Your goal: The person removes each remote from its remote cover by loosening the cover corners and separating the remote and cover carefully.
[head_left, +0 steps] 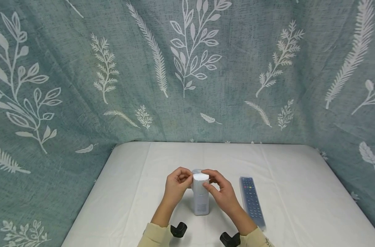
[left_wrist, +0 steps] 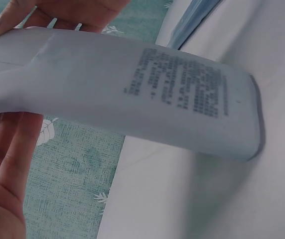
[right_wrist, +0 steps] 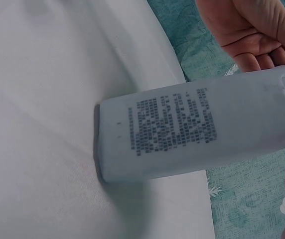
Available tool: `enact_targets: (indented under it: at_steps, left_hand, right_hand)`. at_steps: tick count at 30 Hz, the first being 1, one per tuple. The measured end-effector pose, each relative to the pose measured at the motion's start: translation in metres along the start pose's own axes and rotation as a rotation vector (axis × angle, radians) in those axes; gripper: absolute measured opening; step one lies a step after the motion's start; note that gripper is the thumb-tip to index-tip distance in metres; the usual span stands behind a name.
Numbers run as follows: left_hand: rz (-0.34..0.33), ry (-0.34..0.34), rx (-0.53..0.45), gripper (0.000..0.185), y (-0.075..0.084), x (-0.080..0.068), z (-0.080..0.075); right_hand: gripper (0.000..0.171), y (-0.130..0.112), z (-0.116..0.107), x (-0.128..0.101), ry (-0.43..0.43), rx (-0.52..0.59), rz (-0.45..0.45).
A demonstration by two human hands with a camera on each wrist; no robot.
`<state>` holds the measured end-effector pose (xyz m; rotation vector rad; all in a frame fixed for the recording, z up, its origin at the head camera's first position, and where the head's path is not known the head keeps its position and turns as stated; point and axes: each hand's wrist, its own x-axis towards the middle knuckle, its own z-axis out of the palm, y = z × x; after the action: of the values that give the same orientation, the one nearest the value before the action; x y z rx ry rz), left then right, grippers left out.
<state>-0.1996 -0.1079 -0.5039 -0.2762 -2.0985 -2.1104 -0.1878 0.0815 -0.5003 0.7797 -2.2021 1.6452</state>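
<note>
Your bottle (head_left: 201, 199) stands upright on counter (head_left: 298, 192), long axis vertical, base down, dead centre between your hands. Left hand (head_left: 176, 187) and right hand (head_left: 221, 192) both pinch white cap (head_left: 201, 177) from opposite sides, equally near. Remote (head_left: 251, 200) lies right, apart.

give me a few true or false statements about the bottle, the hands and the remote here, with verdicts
1. The white bottle stands upright on the table. True.
2. Only the left hand touches the bottle. False: the right hand holds its top as well, so both have a grip near the cap.
3. The remote lies on the table on the right hand's side of the bottle. True.
4. The remote leans against the bottle. False: it lies flat, apart from it.
5. The bottle's side is blank. False: a block of dark print shows on it in both wrist views.
</note>
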Motion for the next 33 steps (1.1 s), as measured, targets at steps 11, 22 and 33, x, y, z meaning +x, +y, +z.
enact_targets:
  at_steps: [11,22,33]
  left_hand:
    - [0.068,-0.042,0.0,0.014,0.0,-0.007,0.004]
    - [0.106,-0.15,-0.007,0.028,-0.009,-0.016,0.003]
    - [0.051,-0.162,0.058,0.041,-0.016,-0.02,0.003]
  right_hand:
    - [0.037,0.01,-0.001,-0.002,0.015,0.094,0.102]
    - [0.032,0.008,-0.001,-0.005,0.025,0.1,0.19]
    - [0.029,0.014,-0.002,-0.01,0.0,0.046,0.165]
